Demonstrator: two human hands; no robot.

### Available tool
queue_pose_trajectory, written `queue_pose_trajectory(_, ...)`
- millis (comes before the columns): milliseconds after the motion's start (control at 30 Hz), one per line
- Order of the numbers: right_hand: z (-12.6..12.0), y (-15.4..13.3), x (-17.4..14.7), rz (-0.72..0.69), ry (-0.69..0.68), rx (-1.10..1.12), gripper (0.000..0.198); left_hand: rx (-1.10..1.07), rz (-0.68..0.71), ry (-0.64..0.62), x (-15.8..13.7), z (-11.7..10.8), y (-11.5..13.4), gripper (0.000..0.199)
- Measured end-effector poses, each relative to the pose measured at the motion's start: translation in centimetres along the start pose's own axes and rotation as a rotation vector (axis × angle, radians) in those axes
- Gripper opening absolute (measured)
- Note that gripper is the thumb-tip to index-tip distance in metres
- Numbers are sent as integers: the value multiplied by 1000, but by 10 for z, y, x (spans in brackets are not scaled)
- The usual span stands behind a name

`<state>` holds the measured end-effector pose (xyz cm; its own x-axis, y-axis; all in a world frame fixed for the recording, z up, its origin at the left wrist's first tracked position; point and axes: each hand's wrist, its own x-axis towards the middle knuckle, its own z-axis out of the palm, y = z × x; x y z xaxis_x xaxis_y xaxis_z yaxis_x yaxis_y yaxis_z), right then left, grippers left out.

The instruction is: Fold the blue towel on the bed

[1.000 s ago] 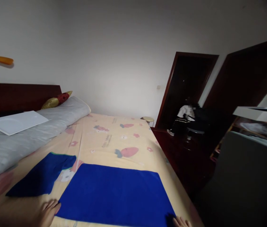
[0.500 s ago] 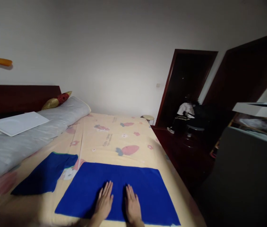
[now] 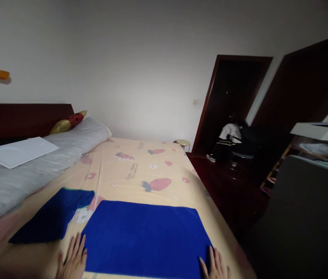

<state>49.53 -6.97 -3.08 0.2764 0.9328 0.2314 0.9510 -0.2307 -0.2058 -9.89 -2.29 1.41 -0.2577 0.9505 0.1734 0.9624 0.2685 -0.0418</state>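
Since half a second ago both hands have slid outward from the middle of the blue towel [image 3: 146, 238] to its two near corners. The left hand [image 3: 72, 259] lies flat at the towel's near left corner, fingers straight and slightly spread, resting partly on the bed sheet [image 3: 140, 166] and touching the towel's edge. The right hand [image 3: 214, 265] lies flat at the near right corner, fingers straight and close together, on the towel's edge. Neither hand grips anything.

The towel is spread flat near the foot edge of the bed, toward its right side. A second blue cloth [image 3: 52, 217] lies crumpled just to the left of it, apart from the left hand. A grey pillow [image 3: 36, 170] runs along the headboard end, with a white board [image 3: 15, 151] on it. Another person [image 3: 229, 141] sits by the doorway.
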Motion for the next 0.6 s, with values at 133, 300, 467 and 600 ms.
queue_pose_trajectory(133,0,-110,13,-10,30,46,79,-112,244,9,-1,-20,99,55)
queue_pose_trajectory(300,17,-239,18,-366,-264,271,55,-296,555,-135,-9,-24,219,62)
queue_pose_trajectory(467,28,-182,36,-312,-254,199,56,-279,590,-203,14,-1,176,50)
queue_pose_trajectory(600,20,-43,49,-79,-81,57,64,-87,229,-91,48,25,53,56)
